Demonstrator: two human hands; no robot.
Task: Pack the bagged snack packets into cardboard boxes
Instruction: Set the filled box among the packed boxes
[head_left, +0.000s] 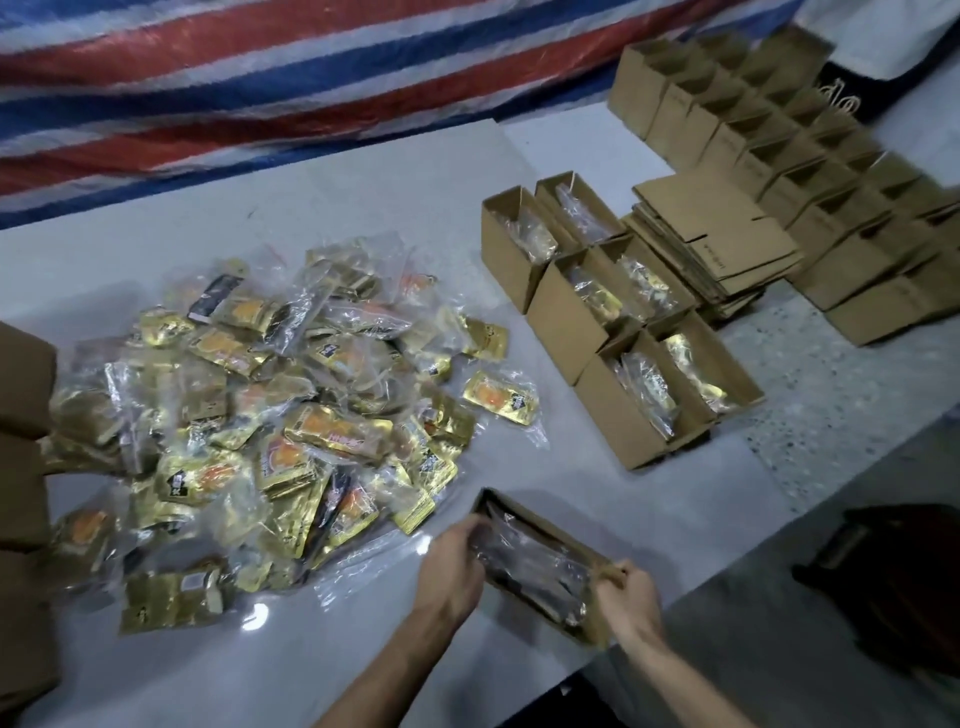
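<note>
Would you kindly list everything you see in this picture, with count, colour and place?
bagged snack packets: many, gold in clear plastic, heaped left of centre
held box: one, brown, front edge, clear bag inside
filled boxes: six, brown, right of heap
flat cardboard stack: one, brown, behind filled boxes
empty boxes: many, brown, far right rows
table: one, pale grey, beneath the heap
tarpaulin: one, red-white-blue striped, behind table
left hand: one, grips held box's left end
right hand: one, grips its right end
</note>
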